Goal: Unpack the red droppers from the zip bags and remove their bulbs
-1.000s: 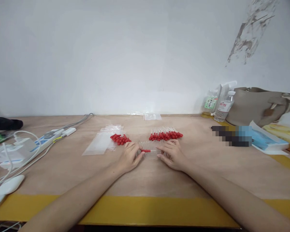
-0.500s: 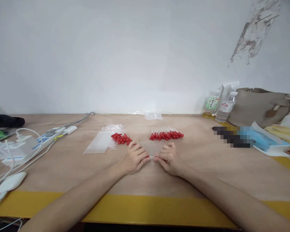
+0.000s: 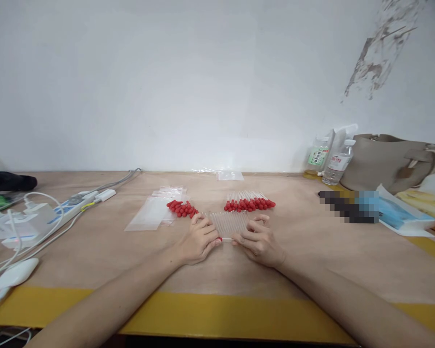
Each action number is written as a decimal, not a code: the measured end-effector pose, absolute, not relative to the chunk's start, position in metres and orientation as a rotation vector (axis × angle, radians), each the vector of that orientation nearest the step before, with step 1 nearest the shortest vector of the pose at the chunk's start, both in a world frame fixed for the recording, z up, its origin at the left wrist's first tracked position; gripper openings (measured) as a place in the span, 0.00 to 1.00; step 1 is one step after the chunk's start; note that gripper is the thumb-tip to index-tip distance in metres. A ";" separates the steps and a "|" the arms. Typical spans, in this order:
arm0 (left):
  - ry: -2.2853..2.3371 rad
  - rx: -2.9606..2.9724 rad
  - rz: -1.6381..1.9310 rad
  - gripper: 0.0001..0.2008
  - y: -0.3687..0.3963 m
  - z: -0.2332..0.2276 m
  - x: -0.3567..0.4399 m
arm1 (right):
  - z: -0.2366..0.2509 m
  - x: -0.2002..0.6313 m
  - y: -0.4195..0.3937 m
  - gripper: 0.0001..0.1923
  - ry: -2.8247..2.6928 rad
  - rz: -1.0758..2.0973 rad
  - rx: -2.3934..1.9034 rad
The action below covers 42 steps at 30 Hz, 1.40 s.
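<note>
Left hand (image 3: 199,240): rests on the table, fingers curled around a small red bulb (image 3: 220,238); only a sliver of red shows past the fingertips, so how firmly it is held is hard to judge.
Right hand (image 3: 258,240): lies beside the left, fingers bent at the near edge of the clear tubes; whether it pinches one tube or merely touches them cannot be told.
Clear tubes (image 3: 229,222): a flat row of thin transparent tubes between and just beyond the two hands; nearly see-through against the wood, so the count is unclear.
Loose red bulbs (image 3: 181,208): a small heap just beyond the left hand.
Capped droppers (image 3: 249,202): a row with red ends, beyond the tubes; their glass parts are faint.
Plastic bags (image 3: 152,210): clear, flat, left of the loose bulbs.
Table (image 3: 217,270): wooden with a yellow front edge.
Power strip (image 3: 63,210): far left, with white cables; partly cut off.
Bottles (image 3: 334,161): far right by the wall, beside a grey bag (image 3: 387,159) that runs out of view.
Blurred patch (image 3: 348,206): pixelated, contents unreadable.
</note>
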State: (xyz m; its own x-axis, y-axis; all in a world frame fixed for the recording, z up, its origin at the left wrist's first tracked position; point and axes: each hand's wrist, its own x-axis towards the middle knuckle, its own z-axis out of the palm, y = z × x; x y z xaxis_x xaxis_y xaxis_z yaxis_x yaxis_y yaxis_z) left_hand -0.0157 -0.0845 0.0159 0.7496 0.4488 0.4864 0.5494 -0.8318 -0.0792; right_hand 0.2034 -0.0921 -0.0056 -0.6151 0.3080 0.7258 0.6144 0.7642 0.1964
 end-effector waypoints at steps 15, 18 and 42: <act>-1.328 -2.635 -1.305 0.13 -0.061 0.003 -0.028 | -0.013 0.208 -0.061 0.13 -2.030 -0.474 -1.300; -1.380 -2.610 -1.324 0.13 -0.060 0.000 -0.026 | -0.014 0.204 -0.059 0.11 -2.053 -0.473 -1.306; -1.177 -2.788 -1.084 0.19 -0.072 0.005 -0.009 | 0.002 0.209 -0.057 0.13 -1.683 0.546 -1.029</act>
